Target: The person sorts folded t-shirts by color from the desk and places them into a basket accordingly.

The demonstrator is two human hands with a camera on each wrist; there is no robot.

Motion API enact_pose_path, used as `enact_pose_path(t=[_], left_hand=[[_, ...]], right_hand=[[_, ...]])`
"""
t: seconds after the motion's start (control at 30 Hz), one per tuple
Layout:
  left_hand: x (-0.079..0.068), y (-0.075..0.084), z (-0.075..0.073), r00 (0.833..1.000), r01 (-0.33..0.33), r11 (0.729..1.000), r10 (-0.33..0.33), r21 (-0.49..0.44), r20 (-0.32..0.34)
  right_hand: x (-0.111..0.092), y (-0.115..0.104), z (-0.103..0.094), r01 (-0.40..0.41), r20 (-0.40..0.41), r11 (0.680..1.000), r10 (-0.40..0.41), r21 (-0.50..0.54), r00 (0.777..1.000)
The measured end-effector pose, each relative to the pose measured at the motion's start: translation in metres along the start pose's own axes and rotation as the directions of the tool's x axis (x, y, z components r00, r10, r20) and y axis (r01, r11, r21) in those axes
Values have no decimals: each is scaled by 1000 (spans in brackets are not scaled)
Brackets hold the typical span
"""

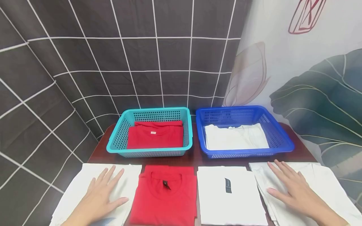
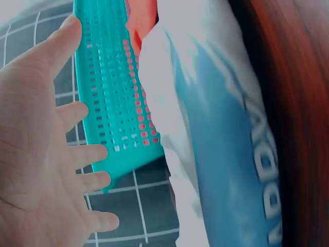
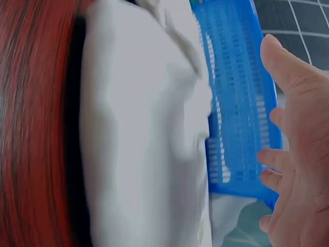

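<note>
My left hand is spread flat above a folded white garment at the left; in the left wrist view its palm stands clear of the cloth, which bears a blue print with letters. Over another folded white garment at the right is my right hand, fingers straight and holding nothing. Between them lie a folded red T-shirt with a dark neck label and a folded white T-shirt with a dark tag. Whether either hand touches cloth is hard to tell from the head view.
A turquoise basket with folded red shirts stands at the back left. Beside it, a blue basket holds folded white cloth. All rest on a dark red-brown wooden table. Behind hang a dark grid-patterned curtain and a leaf-patterned one.
</note>
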State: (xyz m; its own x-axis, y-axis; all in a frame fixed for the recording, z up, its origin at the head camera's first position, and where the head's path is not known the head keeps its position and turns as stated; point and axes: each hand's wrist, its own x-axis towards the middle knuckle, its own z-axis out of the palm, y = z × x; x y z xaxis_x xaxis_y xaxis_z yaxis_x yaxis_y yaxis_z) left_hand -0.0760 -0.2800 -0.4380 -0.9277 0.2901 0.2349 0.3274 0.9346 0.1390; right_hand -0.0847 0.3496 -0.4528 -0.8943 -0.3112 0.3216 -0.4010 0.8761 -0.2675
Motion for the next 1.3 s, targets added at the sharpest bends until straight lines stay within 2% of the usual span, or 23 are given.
enact_pose_path(t=[0.17, 0.33, 0.53, 0.7, 0.9, 1.03, 1.17, 1.3], left_hand=[[5, 15, 4, 999, -11, 1000, 11, 12, 37], [10, 29, 16, 996, -32, 999, 29, 30, 89], [14, 42, 28, 983, -54, 998, 47, 33, 180], [17, 52, 35, 973, -48, 999, 42, 20, 229], [18, 61, 40, 967, -12, 1000, 8, 16, 254], [20, 66, 39, 966, -11, 1000, 11, -1, 259], [21, 71, 36, 967, -27, 999, 37, -44, 252], [20, 75, 35, 968, -41, 994, 65, -102, 243]], right_hand=[[13, -23, 5, 35, 12, 999, -35, 24, 999], [31, -61, 18, 135, 28, 990, -135, 29, 990], [56, -116, 46, 309, 40, 949, -312, 62, 949], [69, -154, 65, 388, 135, 916, -399, 102, 907], [73, -175, 80, 384, 280, 918, -396, 98, 875], [72, -182, 88, 374, 333, 922, -384, 99, 861], [72, -188, 93, 317, 320, 934, -354, 163, 879], [73, -195, 96, 210, 318, 941, -292, 266, 902]])
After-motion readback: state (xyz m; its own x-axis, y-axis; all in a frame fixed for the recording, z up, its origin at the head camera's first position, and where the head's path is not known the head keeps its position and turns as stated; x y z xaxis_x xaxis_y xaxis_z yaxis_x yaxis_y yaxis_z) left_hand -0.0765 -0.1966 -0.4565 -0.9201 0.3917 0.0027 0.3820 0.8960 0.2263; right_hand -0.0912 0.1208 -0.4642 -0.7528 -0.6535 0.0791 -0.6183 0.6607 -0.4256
